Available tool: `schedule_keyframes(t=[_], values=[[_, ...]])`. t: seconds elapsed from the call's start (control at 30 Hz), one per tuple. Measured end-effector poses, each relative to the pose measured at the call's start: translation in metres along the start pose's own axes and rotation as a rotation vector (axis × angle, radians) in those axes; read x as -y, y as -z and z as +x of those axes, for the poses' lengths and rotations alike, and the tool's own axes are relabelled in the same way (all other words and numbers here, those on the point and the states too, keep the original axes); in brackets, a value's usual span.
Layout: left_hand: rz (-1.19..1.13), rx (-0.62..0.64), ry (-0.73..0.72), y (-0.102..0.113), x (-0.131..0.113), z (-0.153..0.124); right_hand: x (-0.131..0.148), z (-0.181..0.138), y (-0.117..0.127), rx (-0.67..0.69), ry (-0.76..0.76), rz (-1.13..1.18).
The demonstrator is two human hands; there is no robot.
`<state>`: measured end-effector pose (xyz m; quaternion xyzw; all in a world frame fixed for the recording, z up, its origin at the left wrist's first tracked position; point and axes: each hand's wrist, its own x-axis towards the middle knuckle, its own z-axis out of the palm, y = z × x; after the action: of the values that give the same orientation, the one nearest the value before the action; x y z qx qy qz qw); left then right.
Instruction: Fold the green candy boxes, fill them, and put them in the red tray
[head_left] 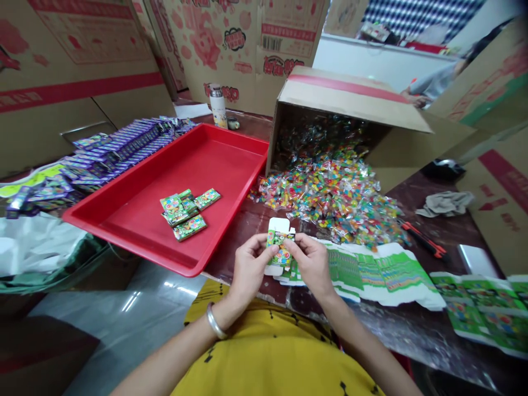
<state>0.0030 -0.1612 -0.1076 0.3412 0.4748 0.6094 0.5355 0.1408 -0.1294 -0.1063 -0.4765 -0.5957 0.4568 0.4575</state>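
My left hand and my right hand both pinch a small green printed carton with its white top flap standing open, held above the table edge. Just under my hands lies a fanned row of flat green carton blanks. Beyond them a heap of colourful wrapped candies spills from a tipped cardboard box. To the left, a red tray holds several filled green cartons.
Purple packs are stacked left of the tray. A flask stands at the back. An orange-handled cutter, a grey cloth and a tape roll lie to the right. More green blanks lie at the far right. Large cartons surround the table.
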Motion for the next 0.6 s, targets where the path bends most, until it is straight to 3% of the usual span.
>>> schedule_keyframes(t=[0.1,0.27,0.4,0.5,0.6], values=[[0.074,-0.02,-0.131,0.003,0.002,-0.002,-0.004,0.0,-0.005,-0.095,0.084,0.009],[0.388,0.124,-0.291,0.014,0.004,-0.001,-0.012,-0.002,-0.007,-0.165,0.225,-0.08],[0.518,0.153,-0.414,0.021,0.004,0.0,-0.018,-0.004,-0.007,-0.181,0.261,-0.16],[0.532,0.18,-0.395,0.022,0.001,0.001,-0.017,-0.003,-0.01,-0.194,0.28,-0.191],[0.435,0.277,-0.253,0.022,-0.005,0.002,-0.011,-0.001,-0.011,-0.14,0.266,-0.153]])
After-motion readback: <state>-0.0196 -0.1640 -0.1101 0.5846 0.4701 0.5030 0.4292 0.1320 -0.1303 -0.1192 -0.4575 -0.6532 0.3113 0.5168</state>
